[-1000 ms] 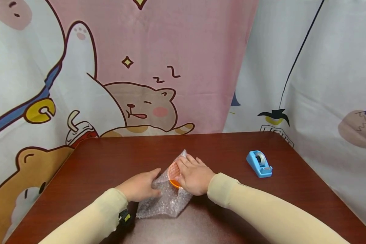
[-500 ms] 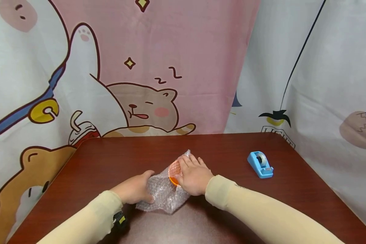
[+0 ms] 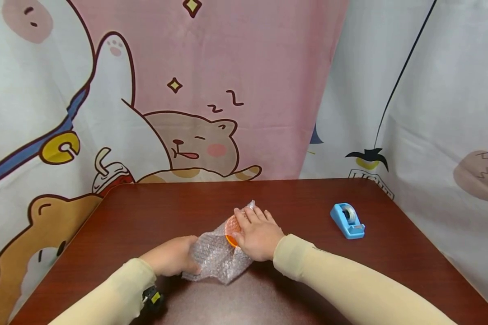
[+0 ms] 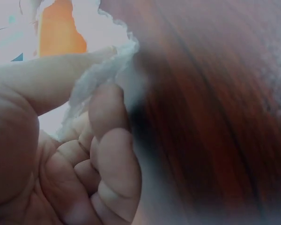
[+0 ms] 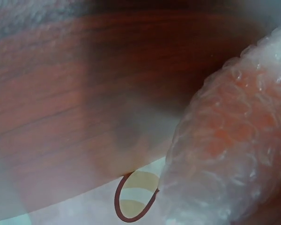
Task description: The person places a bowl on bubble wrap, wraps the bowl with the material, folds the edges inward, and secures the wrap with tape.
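Note:
A sheet of bubble wrap lies around a round orange object near the middle of the table. Part of the orange rim shows bare; the rest is under the film, and its kind cannot be made out. My left hand pinches the wrap's left edge between thumb and fingers, as the left wrist view also shows with the film's edge. Across the wrapped object's right side rests my right hand, fingers straight and slightly spread. The right wrist view shows orange through the bubbles.
A light blue tape dispenser with a roll in it stands at the right of the dark reddish-brown wooden table. Behind the table hangs a cartoon-printed curtain. A small black and yellow device sits at the left wrist.
My left hand has moved left and slightly down and has taken hold of the wrap's left edge, drawing it up. The right hand keeps its place on the wrapped object.

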`<action>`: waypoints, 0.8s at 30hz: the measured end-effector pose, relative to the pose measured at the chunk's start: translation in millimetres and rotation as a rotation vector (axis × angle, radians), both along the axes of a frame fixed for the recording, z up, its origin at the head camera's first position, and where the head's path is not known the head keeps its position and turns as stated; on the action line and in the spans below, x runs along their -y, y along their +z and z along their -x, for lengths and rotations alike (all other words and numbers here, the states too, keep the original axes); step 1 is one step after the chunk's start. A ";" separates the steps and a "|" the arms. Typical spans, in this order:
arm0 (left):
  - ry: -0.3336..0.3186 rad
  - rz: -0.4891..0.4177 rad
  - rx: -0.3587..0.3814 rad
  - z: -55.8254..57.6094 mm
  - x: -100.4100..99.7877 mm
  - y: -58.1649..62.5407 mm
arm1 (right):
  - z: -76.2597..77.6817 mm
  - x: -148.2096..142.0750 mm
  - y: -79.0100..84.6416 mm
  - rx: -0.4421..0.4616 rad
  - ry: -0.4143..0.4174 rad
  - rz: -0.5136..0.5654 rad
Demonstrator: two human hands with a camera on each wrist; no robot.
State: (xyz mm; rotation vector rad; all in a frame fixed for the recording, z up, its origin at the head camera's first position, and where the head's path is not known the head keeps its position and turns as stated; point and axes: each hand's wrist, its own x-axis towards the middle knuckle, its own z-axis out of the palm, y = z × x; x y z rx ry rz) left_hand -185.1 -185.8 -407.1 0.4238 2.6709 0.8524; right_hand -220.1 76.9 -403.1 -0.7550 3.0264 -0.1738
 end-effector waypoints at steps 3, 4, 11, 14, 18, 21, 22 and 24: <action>-0.061 -0.026 0.014 -0.5 3.4 -0.5 | 0.2 0.0 0.3 0.006 0.002 -0.006; -0.074 -0.032 0.028 -0.8 4.4 -0.5 | 0.2 0.0 0.5 0.010 0.002 -0.007; -0.107 -0.047 0.084 -3.9 9.9 2.9 | 0.6 0.5 1.4 0.011 0.010 -0.008; -0.110 -0.050 0.078 -4.8 11.1 5.2 | 0.8 0.6 1.7 0.007 0.023 -0.016; -0.124 -0.028 0.056 -4.9 11.8 7.3 | 1.6 0.2 0.9 0.019 0.044 -0.032; -0.133 -0.020 0.045 -4.4 11.9 9.3 | 2.7 0.0 0.1 0.022 0.053 -0.034; -0.135 -0.021 0.043 -4.1 12.0 10.0 | 3.0 -0.1 0.0 0.020 0.054 -0.032; -0.137 -0.032 0.045 -3.7 12.0 11.8 | 3.2 -0.2 0.4 0.019 0.059 -0.025</action>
